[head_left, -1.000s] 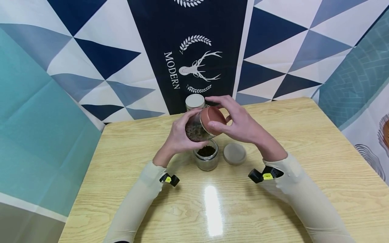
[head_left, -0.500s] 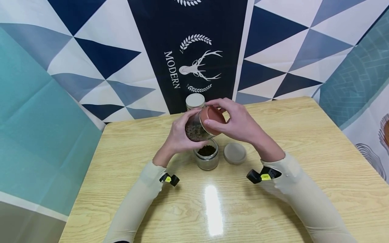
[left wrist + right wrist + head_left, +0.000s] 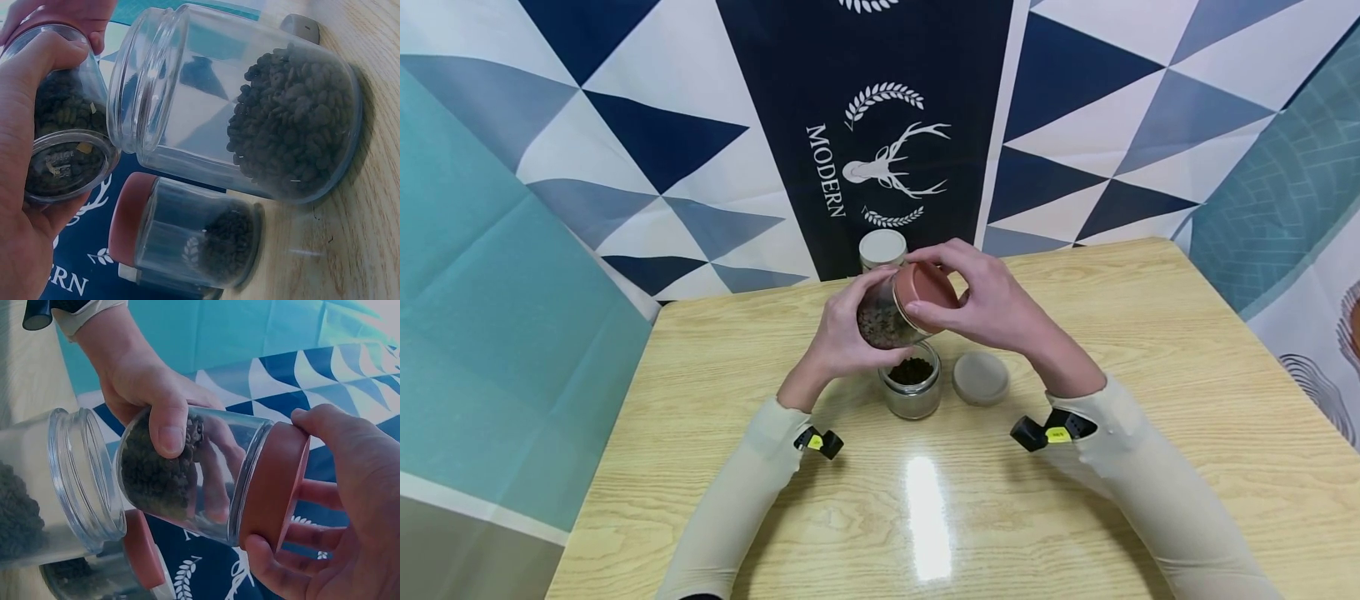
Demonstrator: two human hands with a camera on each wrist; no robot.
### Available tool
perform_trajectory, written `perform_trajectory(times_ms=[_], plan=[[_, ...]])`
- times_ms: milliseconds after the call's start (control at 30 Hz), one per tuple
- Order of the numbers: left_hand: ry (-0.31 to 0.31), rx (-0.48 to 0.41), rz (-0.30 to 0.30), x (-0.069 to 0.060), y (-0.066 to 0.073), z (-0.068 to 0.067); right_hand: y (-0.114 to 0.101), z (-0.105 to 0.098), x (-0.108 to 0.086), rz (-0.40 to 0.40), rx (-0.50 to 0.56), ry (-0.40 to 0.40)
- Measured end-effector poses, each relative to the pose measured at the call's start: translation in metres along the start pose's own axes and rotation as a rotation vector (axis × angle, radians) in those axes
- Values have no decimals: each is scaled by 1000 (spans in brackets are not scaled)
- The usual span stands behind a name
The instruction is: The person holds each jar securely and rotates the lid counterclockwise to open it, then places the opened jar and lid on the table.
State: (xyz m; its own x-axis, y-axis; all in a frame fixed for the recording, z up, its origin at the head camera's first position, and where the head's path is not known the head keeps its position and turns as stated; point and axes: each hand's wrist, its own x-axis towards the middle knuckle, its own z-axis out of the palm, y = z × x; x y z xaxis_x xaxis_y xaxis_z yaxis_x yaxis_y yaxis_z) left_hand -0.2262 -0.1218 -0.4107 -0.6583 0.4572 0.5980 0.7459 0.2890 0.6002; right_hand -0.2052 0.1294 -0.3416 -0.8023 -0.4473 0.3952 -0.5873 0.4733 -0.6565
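My left hand grips a clear glass jar of dark pellets or beans, tilted in the air with its lid end up to the right. On that jar sits a reddish-brown lid, which the fingers and thumb of my right hand hold around its rim. Just below the held jar, an uncovered glass jar stands upright on the table. Dark pellets fill its lower part. A grey lid lies flat to the right of it.
Behind the hands stands a white-lidded jar, close to the patterned wall cloth. Another glass jar with a reddish lid appears beyond the uncovered jar in the left wrist view. The wooden table reflects a bright light strip.
The right hand's fingers and thumb have shifted slightly around the reddish-brown lid. The held jar keeps about the same place and tilt, and the lid stays on it.
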Motion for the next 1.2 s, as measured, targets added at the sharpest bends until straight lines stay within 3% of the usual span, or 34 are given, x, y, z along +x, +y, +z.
perform_trajectory(times_ms=[367,867,1200], plan=[[0,5,-8,-1,0,-1,3,-3,-3,-191,37,-58],[-7,-2,-6,-2,-1,-2,4,-4,-2,-218,54,-69],[0,12,-13,-2,1,-3,7,-9,-2,-250,50,-21]])
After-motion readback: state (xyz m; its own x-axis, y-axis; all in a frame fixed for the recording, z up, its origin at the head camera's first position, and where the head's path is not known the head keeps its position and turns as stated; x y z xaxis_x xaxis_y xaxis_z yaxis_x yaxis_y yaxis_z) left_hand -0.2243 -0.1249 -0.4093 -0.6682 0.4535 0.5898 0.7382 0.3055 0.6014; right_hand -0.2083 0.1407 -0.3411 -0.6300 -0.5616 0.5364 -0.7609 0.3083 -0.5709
